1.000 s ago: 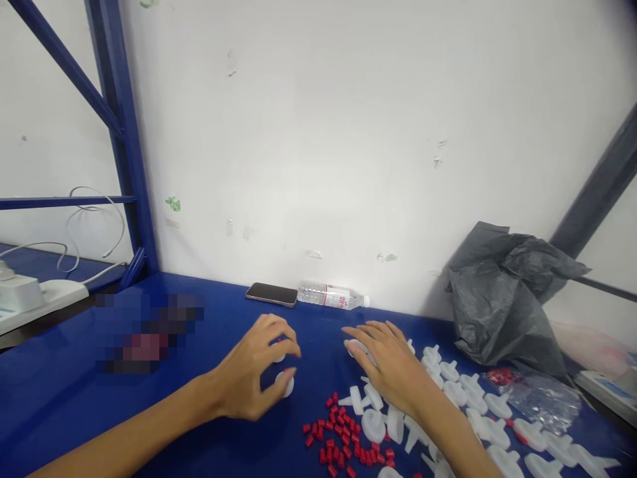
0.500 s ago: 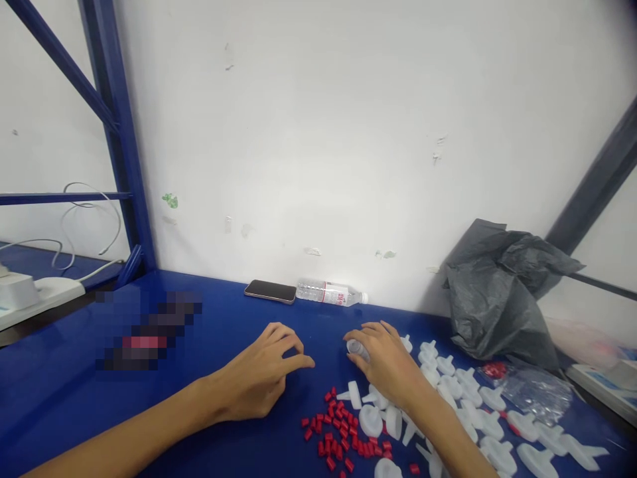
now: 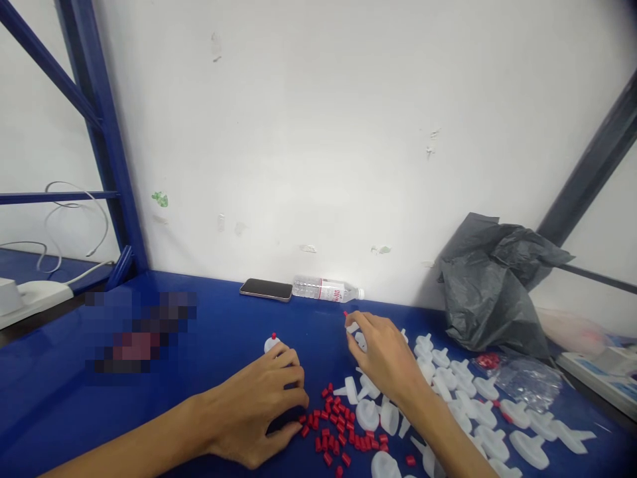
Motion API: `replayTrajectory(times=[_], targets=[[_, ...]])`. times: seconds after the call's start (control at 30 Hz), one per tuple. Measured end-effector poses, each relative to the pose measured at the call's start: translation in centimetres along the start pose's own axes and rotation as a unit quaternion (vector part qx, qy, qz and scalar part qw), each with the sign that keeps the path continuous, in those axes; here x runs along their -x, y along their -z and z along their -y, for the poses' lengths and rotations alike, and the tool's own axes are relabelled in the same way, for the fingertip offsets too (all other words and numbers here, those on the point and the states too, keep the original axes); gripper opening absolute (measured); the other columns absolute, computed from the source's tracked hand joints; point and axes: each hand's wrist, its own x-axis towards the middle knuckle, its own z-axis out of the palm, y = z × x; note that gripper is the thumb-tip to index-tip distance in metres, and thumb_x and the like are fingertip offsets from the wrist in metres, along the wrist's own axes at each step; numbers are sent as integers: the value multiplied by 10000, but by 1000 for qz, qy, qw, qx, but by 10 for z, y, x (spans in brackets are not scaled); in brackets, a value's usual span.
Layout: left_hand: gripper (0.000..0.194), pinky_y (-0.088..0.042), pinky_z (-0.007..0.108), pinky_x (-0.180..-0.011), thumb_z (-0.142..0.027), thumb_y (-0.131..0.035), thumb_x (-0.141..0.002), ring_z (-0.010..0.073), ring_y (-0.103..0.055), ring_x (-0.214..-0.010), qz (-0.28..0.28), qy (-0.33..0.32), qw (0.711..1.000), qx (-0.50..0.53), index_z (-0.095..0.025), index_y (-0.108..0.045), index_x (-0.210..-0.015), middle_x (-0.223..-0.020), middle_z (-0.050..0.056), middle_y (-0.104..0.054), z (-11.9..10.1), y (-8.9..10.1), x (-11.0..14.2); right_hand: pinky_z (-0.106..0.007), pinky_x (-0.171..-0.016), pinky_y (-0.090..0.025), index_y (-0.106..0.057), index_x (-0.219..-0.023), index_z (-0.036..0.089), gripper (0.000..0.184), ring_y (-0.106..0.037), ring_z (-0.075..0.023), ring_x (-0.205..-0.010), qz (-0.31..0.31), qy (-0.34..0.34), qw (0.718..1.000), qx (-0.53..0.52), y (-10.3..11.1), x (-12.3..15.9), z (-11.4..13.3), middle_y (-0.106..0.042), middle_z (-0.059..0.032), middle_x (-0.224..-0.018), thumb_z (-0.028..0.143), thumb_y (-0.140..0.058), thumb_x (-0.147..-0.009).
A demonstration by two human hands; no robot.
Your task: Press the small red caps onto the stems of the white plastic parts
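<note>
My left hand (image 3: pixel 253 405) hovers low over the blue table, its thumb and curved fingers apart. Its fingertips reach the left edge of a scatter of small red caps (image 3: pixel 326 431). Beyond its knuckles stands a white spouted lid (image 3: pixel 271 344) with a red cap on its tip, partly hidden by the hand. My right hand (image 3: pixel 385 352) pinches another white spouted lid (image 3: pixel 352 327), a bit of red showing at its top. Below the right thumb and fingers lies one more white piece (image 3: pixel 361 341), partly covered. Many white spouted lids (image 3: pixel 462 392) spread under and beside the right forearm.
A phone (image 3: pixel 266 289) and a clear water bottle (image 3: pixel 326 289) lie along the wall. At the right are a grey plastic bag (image 3: pixel 490 285), a clear bag (image 3: pixel 527 384) and a power strip (image 3: pixel 600 372). A blurred patch (image 3: pixel 139 338) covers something at left.
My left hand has moved off the white lid, down and toward the red caps, its thumb opening. My right hand has turned the lid so its red tip points up. The view has shifted slightly.
</note>
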Motion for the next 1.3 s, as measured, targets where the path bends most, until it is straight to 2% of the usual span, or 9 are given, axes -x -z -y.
replayTrajectory(times=[0.17,0.3,0.4,0.6,0.73,0.97,1.07,1.17,1.3], targets=[[62,-421,355,-864,-147,-632,-899,203,-539,-896,0,-15,1000,-25,-207,-635,-914,-892,27,-630,2,-4,-2,-383,-838,-537,-573,-1004,243,147,-675,-240,-947,-27,20,999,-38,0,0,6,-695,-52,-1049,133,-483,-965],[118,-441,316,-835,-112,-622,-898,202,-550,-930,-27,-15,999,-20,-201,-626,-975,-961,41,-649,9,-10,-2,-390,-910,-553,-538,-1132,252,220,-637,-247,-1110,-48,30,994,-89,-2,1,8,-653,-68,-1196,117,-496,-962],[154,-446,318,-855,-79,-603,-875,189,-549,-908,-68,13,998,-2,-199,-609,-972,-953,27,-660,15,-10,-2,-389,-929,-561,-541,-1154,264,260,-626,-238,-1150,-40,49,991,-122,0,2,8,-655,-54,-1211,96,-501,-960],[164,-438,277,-714,-65,-539,-879,163,-519,-806,-200,107,973,48,-198,-612,-941,-835,6,-638,21,-1,-2,-394,-972,-566,-556,-1220,291,299,-650,-221,-1166,-9,63,986,-152,10,5,12,-679,-27,-1257,123,-538,-974],[152,-440,275,-687,-99,-553,-879,154,-522,-747,-230,141,960,70,-208,-647,-928,-784,-7,-641,19,1,-2,-376,-936,-586,-540,-1250,303,322,-677,-213,-1123,11,73,981,-177,13,7,19,-660,-31,-1301,137,-550,-974],[173,-467,283,-700,-129,-554,-886,158,-580,-770,-206,155,963,81,-222,-679,-960,-834,-6,-692,16,-5,-2,-385,-948,-571,-565,-1216,297,297,-655,-212,-1135,59,107,977,-176,9,9,26,-680,-27,-1221,126,-553,-975],[247,-474,296,-704,-130,-542,-892,163,-591,-762,-195,173,962,74,-224,-672,-1079,-855,0,-700,18,-9,-2,-387,-955,-566,-577,-1201,285,282,-650,-216,-1141,81,124,974,-171,6,11,28,-694,-29,-1210,126,-572,-968],[285,-476,313,-732,-136,-517,-929,175,-595,-811,-175,148,971,65,-243,-670,-1144,-921,14,-710,20,-12,-2,-367,-941,-564,-577,-1191,280,302,-657,-209,-1118,88,138,970,-182,4,13,31,-697,-28,-1211,106,-609,-946],[292,-465,327,-739,-114,-482,-946,184,-579,-846,-154,125,978,65,-247,-676,-1118,-977,34,-686,16,-11,-1,-353,-936,-558,-581,-1167,269,304,-666,-203,-1087,84,154,964,-199,3,14,36,-702,-31,-1190,89,-628,-928]])
